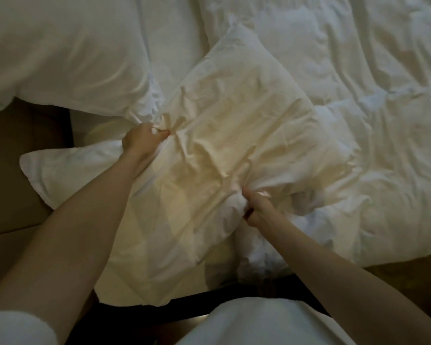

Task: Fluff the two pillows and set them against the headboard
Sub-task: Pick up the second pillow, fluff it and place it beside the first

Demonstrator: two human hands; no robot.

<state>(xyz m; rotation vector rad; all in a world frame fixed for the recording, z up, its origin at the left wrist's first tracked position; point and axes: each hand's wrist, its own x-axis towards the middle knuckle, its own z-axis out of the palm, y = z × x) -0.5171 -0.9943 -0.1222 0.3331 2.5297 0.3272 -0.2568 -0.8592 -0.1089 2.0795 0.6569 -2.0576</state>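
Rumpled white duvet [358, 108] covers the bed. On its near edge lies my pillow [209, 150] (creased, cream-lit); a second pillow [60, 53] sits beyond it. Left hand [141, 140] and right hand [258, 204] each clench its fabric.

No text, label, brand, number or sign can be read anywhere here.
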